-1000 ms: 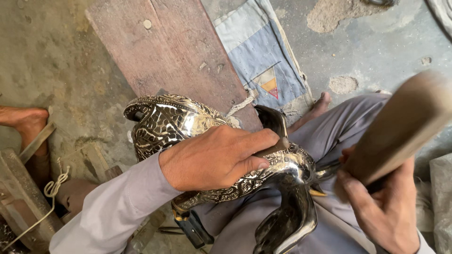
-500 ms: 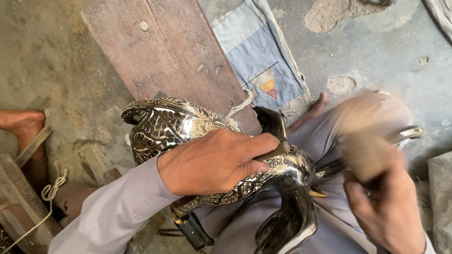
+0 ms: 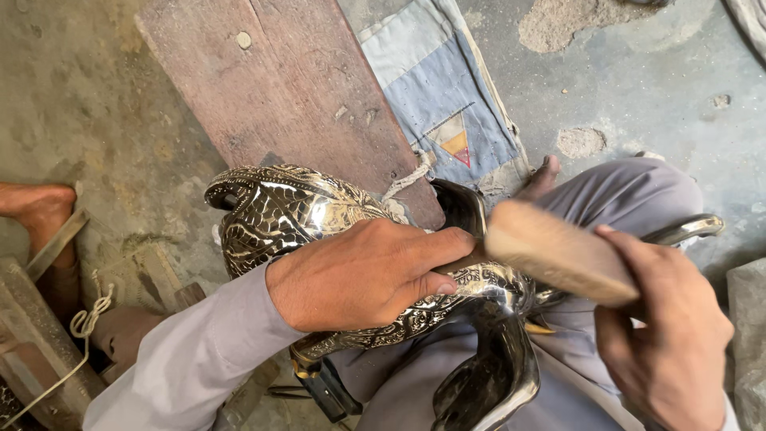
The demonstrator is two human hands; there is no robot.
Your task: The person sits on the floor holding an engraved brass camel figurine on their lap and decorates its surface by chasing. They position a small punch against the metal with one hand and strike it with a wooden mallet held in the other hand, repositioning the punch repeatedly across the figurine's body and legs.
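Note:
An ornate, shiny embossed metal vessel (image 3: 279, 211) lies across my lap, with its dark polished neck (image 3: 487, 375) curving down between my legs. My left hand (image 3: 367, 271) presses on top of the vessel, fingers closed over it near the neck. My right hand (image 3: 662, 327) grips a thick wooden mallet (image 3: 558, 251), whose pale head sits right beside my left fingertips and above the vessel. A curved metal handle (image 3: 686, 229) sticks out to the right behind the mallet.
A reddish wooden plank (image 3: 279, 88) lies on the concrete floor ahead. A patched blue cloth (image 3: 447, 104) lies next to it. Another person's bare foot (image 3: 36, 207) rests at the left, near wooden blocks and a cord (image 3: 84, 323). My toes (image 3: 542, 175) show by the cloth.
The mallet has swung down from its raised position at the right to the vessel beside my left fingers. My left hand has stayed on the vessel.

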